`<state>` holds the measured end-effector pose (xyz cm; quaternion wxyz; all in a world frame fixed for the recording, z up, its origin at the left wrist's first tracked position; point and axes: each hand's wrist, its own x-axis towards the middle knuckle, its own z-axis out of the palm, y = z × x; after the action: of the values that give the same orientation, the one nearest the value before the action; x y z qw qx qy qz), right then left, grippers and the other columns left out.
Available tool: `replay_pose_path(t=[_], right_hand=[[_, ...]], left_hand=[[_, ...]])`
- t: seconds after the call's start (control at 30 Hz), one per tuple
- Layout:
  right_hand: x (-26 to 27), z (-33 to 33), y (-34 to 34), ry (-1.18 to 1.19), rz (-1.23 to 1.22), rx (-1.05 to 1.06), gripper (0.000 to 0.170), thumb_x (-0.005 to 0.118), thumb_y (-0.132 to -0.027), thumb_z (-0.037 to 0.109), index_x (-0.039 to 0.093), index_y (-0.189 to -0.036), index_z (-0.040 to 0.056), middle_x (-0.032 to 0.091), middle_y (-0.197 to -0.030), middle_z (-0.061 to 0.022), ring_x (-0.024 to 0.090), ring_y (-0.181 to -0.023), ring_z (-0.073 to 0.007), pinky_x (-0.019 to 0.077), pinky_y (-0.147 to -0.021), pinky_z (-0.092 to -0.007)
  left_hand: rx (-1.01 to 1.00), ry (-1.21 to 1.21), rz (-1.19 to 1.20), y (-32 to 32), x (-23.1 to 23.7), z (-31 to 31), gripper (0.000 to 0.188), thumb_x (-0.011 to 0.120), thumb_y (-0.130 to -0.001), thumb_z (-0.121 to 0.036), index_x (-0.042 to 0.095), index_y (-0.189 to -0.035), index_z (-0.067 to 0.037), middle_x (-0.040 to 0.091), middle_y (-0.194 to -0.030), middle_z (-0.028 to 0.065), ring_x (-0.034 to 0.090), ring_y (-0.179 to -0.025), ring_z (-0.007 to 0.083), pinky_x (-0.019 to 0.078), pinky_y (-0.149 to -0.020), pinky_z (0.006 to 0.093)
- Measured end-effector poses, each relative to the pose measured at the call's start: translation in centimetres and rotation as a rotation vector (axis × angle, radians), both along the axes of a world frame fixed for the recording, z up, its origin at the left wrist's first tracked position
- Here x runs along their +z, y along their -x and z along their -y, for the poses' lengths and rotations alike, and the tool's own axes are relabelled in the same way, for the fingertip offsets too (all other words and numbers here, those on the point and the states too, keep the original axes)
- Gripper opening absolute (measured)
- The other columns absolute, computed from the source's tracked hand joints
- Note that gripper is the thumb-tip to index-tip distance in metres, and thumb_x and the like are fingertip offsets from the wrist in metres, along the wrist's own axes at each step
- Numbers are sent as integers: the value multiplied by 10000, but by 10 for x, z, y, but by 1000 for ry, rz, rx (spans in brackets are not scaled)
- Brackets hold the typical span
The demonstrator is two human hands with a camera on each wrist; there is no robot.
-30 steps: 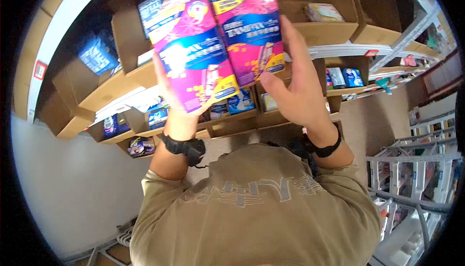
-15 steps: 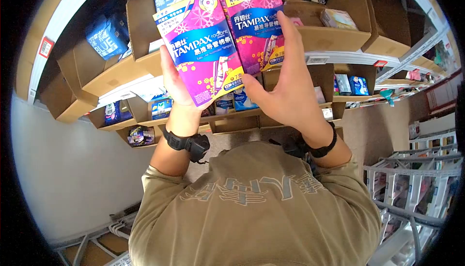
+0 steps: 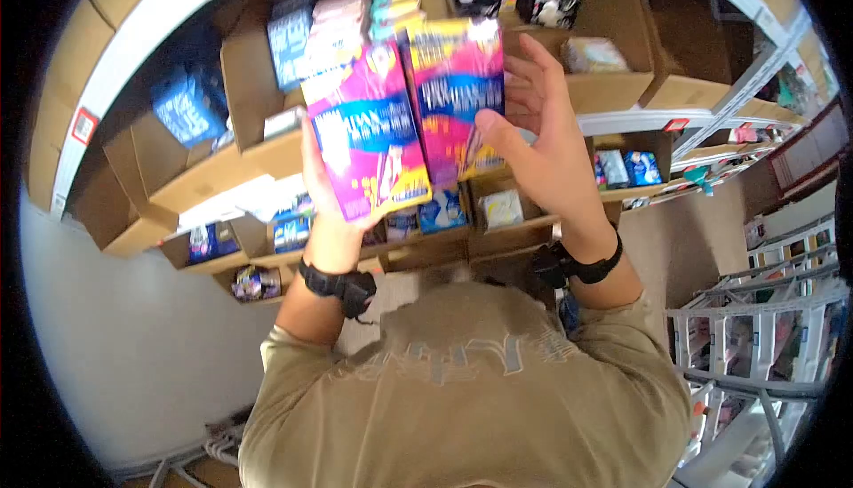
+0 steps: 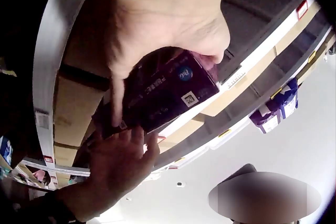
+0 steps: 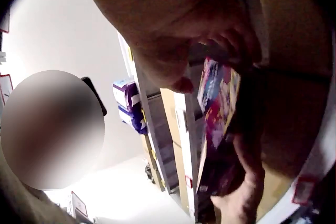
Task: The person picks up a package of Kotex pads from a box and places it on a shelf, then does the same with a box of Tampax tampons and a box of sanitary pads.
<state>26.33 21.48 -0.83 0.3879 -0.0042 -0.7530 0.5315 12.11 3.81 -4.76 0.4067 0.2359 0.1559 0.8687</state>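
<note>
Two pink-and-blue Tampax tampon boxes stand side by side in front of the shelf: the left box (image 3: 369, 137) and the right box (image 3: 458, 101). My left hand (image 3: 325, 204) grips the left box from below, its thumb along the left edge; the other fingers are hidden behind. A purple box side (image 4: 168, 92) shows under that hand in the left wrist view. Beside the right box is my right hand (image 3: 555, 155), fingers spread and thumb overlapping its front in the head view. The right wrist view shows that hand's fingers (image 5: 231, 43) loosely extended above the boxes.
Behind the boxes runs a shelf with cardboard bins (image 3: 213, 177) holding blue packs (image 3: 187, 106), pink packs (image 3: 338, 21) and black packs (image 3: 553, 6). Lower bins hold more packs (image 3: 442, 212). A white shelf rack (image 3: 755, 328) stands at the right.
Both boxes and hands appear lower in the head view. My right hand has shifted right relative to the right box, its fingers now showing beyond the box's edge. The left hand keeps its grip.
</note>
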Motion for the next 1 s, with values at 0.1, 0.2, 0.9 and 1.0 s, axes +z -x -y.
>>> replay_pose_path(t=[0.1,0.2,0.9,1.0], right_hand=[[18,-28,1,170,142,107,863,762,-838,236,225,-1458,-30,525,-1295,-235,576,-1117,-252,493,-933,-361],[27,-46,-7,180,64,121,819,792,-815,224,312,-1437,-9,583,-1230,-183,600,-1069,-216,510,-903,-330],[44,-91,-15,250,33,564,518,686,-910,297,429,-1284,48,532,-1160,-75,529,-1064,-128,470,-922,-300],[47,-81,-5,-48,173,230,478,691,-902,278,435,-1233,46,558,-1089,-77,550,-972,-102,496,-818,-289]], left_hand=[[2,53,1,1,-5,-7,675,358,-982,-545,353,-1449,-58,494,-1390,180,534,-1230,333,434,-1033,499],[-33,34,-32,-3,7,-20,710,351,-977,-567,334,-1457,-43,473,-1403,211,534,-1230,358,444,-1027,505],[209,448,-761,-56,38,-87,963,763,-825,-282,136,-1510,-27,461,-1371,133,482,-1247,215,385,-1057,356],[514,528,-848,-74,31,-98,1063,755,-812,-155,-21,-1531,-51,419,-1390,162,491,-1234,230,408,-1044,370]])
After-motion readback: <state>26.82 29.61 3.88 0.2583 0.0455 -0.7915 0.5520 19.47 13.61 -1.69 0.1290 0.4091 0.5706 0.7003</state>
